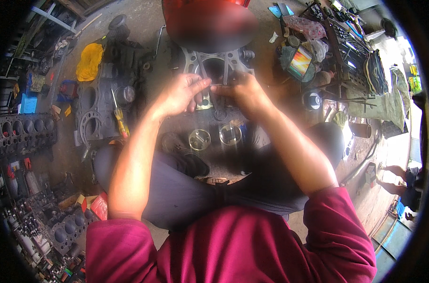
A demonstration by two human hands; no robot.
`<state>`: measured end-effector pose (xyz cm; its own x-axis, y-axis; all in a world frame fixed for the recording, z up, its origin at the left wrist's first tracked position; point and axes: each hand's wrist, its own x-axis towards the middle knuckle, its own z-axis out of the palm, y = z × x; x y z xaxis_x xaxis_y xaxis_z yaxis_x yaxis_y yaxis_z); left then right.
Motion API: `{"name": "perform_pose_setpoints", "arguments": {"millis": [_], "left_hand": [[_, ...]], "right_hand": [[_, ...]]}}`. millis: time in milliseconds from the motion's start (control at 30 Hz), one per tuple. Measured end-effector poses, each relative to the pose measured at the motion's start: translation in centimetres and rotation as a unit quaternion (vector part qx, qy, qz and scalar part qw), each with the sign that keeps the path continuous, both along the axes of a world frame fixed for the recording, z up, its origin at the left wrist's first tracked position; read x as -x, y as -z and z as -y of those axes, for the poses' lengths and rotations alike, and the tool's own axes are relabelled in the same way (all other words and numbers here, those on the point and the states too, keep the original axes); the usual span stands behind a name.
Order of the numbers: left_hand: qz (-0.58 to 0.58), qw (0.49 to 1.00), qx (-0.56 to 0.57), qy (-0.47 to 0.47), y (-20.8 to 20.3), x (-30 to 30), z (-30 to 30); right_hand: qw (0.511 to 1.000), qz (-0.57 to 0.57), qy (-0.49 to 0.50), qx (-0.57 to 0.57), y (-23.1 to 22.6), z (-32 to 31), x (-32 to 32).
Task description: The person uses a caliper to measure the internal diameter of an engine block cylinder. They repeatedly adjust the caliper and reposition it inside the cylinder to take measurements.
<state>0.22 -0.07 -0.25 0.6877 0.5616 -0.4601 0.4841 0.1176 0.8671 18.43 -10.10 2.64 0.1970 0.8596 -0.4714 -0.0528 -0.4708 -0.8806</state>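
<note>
My left hand [188, 92] is closed in a pinch, thumb and forefinger pointing right. Facing it, my right hand [243, 92] is closed too, its thumb pointing left. The fingertips almost meet; anything thin between them is too blurred to make out. Just beyond lies a pale metal engine block [191, 59] with a round dark bore. Below the hands shows a rod with a ringed end [219, 114], perhaps a connecting rod. Nearer me stand two round pistons, a left piston [200, 139] and a right piston [230, 134], between my bent legs.
A large red object [205, 5], partly blurred, stands at the far side. On the left are a yellow cloth [89, 62], a yellow-handled screwdriver [120, 120] and a cylinder block [23, 126]. A tool rack [349, 47] and a person's legs [395, 179] are at right.
</note>
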Motion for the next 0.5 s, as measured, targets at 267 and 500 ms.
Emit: {"name": "perform_pose_setpoints", "arguments": {"millis": [267,500], "left_hand": [[0.002,1.0,-0.004,0.003,0.24,-0.07,-0.14],[0.008,1.0,-0.013,0.004,0.24,0.07,-0.1]], "right_hand": [[1.0,-0.015,0.015,0.0,-0.07,0.04,0.02],[1.0,-0.007,0.005,-0.025,0.17,0.02,-0.05]]}}
